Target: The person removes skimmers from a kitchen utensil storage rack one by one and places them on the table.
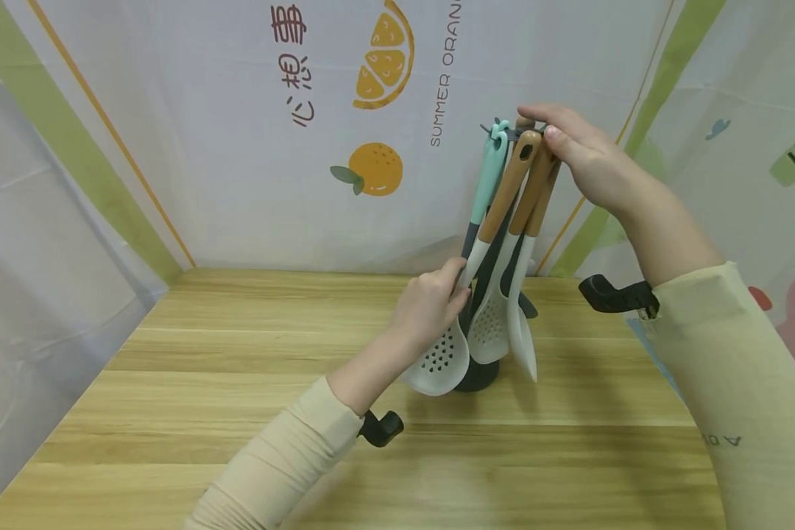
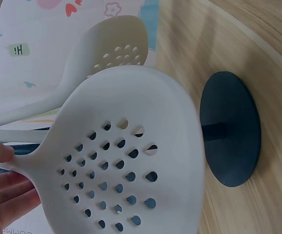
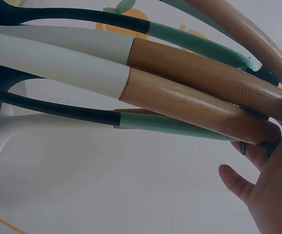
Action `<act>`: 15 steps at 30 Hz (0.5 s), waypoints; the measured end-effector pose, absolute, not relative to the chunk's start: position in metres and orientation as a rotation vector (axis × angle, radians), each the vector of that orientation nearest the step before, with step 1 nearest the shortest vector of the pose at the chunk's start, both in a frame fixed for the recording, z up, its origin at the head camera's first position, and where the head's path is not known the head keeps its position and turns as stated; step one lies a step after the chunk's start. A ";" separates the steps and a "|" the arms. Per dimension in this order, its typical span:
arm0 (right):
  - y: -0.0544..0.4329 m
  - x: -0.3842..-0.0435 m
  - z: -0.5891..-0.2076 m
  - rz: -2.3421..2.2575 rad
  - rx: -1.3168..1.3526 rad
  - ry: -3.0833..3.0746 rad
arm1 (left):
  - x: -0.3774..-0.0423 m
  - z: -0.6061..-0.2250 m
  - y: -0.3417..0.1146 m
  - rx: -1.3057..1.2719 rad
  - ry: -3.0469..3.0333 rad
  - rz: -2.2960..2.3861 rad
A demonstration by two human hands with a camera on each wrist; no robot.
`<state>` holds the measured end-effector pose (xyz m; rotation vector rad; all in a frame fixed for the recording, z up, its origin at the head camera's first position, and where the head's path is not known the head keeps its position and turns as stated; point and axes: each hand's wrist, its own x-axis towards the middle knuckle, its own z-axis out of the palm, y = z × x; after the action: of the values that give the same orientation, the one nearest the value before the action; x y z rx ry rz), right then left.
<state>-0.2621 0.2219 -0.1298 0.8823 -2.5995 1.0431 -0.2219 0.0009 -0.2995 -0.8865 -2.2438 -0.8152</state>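
Observation:
A white skimmer (image 1: 437, 364) with a wooden handle (image 1: 506, 184) hangs among several utensils on a dark upright stand. My left hand (image 1: 430, 302) pinches its neck just above the perforated bowl, which fills much of the left wrist view. At the stand's top, my right hand (image 1: 586, 151) holds the hook ring, fingers bent over it beside the handle ends. In the right wrist view, one finger (image 3: 235, 183) of that hand sticks out below the handles. A white slotted turner (image 1: 492, 331) and a white spoon (image 1: 522, 338) hang to the right of the skimmer.
The stand's round dark base (image 2: 231, 129) stands on the wooden table (image 1: 271, 353). Mint-handled dark utensils (image 1: 490, 180) hang at the stand's left and back. A white printed cloth (image 1: 238, 184) hangs behind the table.

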 end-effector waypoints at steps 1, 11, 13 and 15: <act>0.222 -0.262 -0.130 1.043 0.884 -2.597 | -0.222 -0.299 0.001 -0.890 -2.240 -0.816; 0.216 -0.257 -0.131 0.958 0.805 -2.618 | -0.221 -0.296 -0.004 -0.918 -2.230 -0.841; 0.215 -0.257 -0.131 0.921 0.786 -2.616 | -0.220 -0.294 -0.005 -0.921 -2.228 -0.839; 0.214 -0.256 -0.132 0.895 0.767 -2.615 | -0.219 -0.293 -0.006 -0.921 -2.230 -0.840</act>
<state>-0.2564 0.2138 -0.1316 0.7673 -2.6147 0.8946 -0.2194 -0.0063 -0.2933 -0.9212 -2.2302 -0.8402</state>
